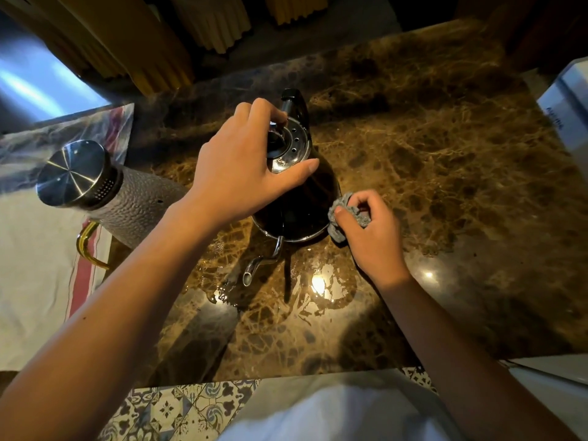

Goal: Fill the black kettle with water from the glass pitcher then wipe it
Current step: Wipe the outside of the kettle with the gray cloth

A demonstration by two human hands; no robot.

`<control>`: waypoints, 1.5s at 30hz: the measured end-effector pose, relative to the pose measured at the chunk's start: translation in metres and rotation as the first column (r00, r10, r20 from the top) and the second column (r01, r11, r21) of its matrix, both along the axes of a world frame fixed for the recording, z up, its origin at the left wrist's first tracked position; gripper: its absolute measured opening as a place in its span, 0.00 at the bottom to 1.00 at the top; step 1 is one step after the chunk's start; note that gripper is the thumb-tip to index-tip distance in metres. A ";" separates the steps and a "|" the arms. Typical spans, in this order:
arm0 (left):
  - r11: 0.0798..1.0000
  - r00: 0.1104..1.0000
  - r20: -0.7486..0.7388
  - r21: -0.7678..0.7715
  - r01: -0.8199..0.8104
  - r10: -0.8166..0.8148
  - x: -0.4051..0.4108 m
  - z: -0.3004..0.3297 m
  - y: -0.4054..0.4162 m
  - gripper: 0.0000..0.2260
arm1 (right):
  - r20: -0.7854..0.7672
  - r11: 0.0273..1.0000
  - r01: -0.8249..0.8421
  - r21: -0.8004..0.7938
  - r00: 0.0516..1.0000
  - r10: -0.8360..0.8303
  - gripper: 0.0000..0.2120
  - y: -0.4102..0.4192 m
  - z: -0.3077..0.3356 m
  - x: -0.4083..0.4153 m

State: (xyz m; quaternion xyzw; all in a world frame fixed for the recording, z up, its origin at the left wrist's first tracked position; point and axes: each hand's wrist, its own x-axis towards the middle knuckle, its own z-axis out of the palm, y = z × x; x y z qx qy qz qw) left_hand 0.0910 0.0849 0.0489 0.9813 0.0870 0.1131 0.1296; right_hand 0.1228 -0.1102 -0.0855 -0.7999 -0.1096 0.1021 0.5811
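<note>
Brown marble counter (445, 186) carries a white box (569, 109) at its right edge, its writing too blurred to read. The black kettle (296, 211) — glossy, steel lid (291, 148), thin spout (254, 268) aimed at the near edge — stands mid-counter. The left hand (241, 173) grips the lid; the right hand (372, 230) pinches a grey cloth (342, 218) against the kettle's side. The glass pitcher (127, 205) stands at the left edge on a towel (38, 281).

Home kitchen or dining corner. Brown marble counter (445, 160) carries a kettle (296, 198) and a lidded glass pitcher (105, 192) on a striped cloth (47, 281). Patterned floor tiles (178, 409) below; yellow curtains (152, 43) behind.
</note>
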 end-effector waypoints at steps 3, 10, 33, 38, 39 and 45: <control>1.000 1.000 0.001 0.004 0.001 -0.001 0.000 0.000 -0.001 0.34 | 0.115 0.976 -0.069 -0.206 0.989 0.094 0.08 -0.008 0.002 0.007; 1.000 1.000 0.001 0.001 0.005 -0.005 -0.001 0.000 -0.001 0.34 | 0.121 0.999 0.008 0.037 0.993 -0.012 0.06 -0.001 0.023 0.023; 0.875 0.914 -0.176 -0.398 0.274 -0.366 0.054 0.024 0.046 0.19 | 0.196 0.670 -0.684 -0.288 0.643 0.740 0.18 0.023 0.065 -0.050; 0.728 0.926 -0.155 -0.667 0.158 -0.344 0.057 0.002 0.057 0.15 | 0.221 0.736 -0.644 -0.209 0.702 0.677 0.10 0.017 0.061 -0.047; 0.718 0.935 -0.135 -0.679 0.153 -0.326 0.055 -0.003 0.059 0.14 | 0.216 0.746 -0.641 -0.182 0.714 0.666 0.09 0.012 0.060 -0.046; 0.826 0.962 -0.036 -0.522 0.213 -0.271 0.038 -0.016 0.078 0.10 | 0.137 0.852 -0.520 -0.057 0.841 0.523 0.07 -0.046 0.052 -0.029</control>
